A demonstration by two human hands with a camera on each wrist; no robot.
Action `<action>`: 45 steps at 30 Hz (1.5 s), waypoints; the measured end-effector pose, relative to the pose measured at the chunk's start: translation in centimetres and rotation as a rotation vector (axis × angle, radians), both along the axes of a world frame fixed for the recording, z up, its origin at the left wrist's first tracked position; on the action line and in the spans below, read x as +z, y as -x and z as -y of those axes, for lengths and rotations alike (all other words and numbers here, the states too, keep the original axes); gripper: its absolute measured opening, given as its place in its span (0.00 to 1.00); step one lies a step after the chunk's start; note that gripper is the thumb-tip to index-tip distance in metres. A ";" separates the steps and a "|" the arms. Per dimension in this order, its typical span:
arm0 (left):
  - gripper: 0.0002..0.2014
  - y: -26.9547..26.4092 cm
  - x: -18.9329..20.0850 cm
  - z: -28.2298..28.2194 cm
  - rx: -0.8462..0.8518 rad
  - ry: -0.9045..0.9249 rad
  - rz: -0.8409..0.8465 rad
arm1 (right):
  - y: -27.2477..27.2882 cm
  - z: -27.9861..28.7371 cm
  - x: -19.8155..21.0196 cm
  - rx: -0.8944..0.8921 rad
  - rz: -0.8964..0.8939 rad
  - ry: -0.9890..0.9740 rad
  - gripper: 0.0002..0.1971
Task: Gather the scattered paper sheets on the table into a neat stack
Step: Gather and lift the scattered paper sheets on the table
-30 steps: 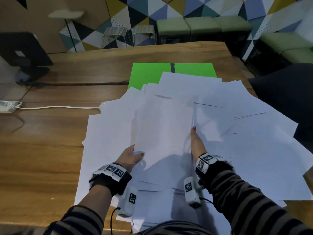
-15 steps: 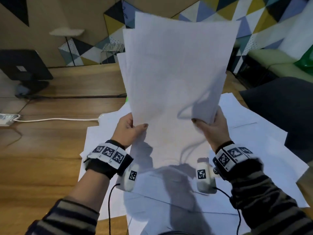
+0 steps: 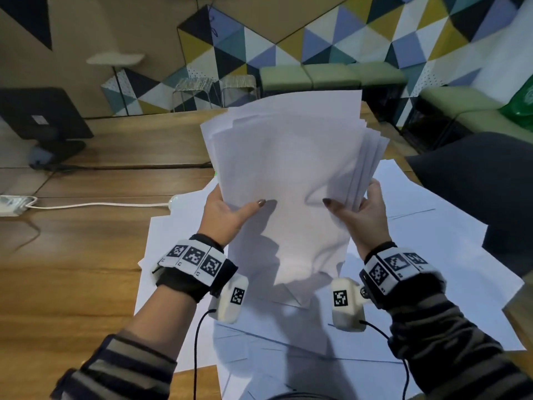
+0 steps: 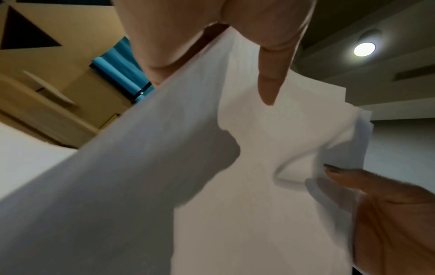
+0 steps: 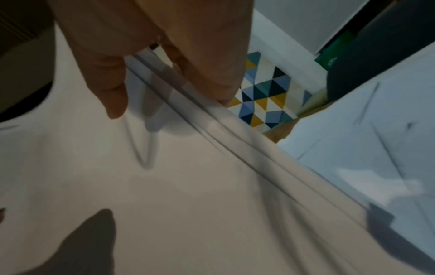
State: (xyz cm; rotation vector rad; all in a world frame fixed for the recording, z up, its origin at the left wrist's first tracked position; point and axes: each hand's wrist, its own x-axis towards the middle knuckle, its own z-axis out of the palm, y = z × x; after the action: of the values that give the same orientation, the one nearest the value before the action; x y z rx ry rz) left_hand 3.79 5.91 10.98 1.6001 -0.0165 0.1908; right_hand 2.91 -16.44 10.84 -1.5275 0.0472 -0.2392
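Your left hand [image 3: 223, 216] pinched the left edge of the bundle [image 3: 288, 174], thumb across the front sheet and fingers hidden behind it; your right hand [image 3: 364, 213] pinched the right edge the same way, thumb on the front, fingers curled round the back, where the sheet edges fanned out unevenly. Between your thumbs the front sheet buckled in a soft crease. You held the bundle upright and raised off the table [image 3: 72, 269], its top corners staggered, not squared. Below your hands, more loose sheets [image 3: 432, 255] lay overlapping on the wood, spreading out to both sides and toward you. Left of your left hand a white cable [image 3: 98, 204] ran across the table, and beyond it stood a black monitor [image 3: 43, 116].
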 end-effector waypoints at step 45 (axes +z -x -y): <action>0.33 -0.2 0.5 -0.2 0.129 -0.015 0.140 | -0.9 -0.5 5.0 -0.387 0.555 0.509 0.29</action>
State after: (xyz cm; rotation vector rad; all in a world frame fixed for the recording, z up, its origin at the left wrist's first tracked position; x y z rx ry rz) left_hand 4.00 6.15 11.53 1.6007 -0.0233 0.4040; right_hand 3.79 -15.90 15.81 -1.8954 -0.1729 -1.0394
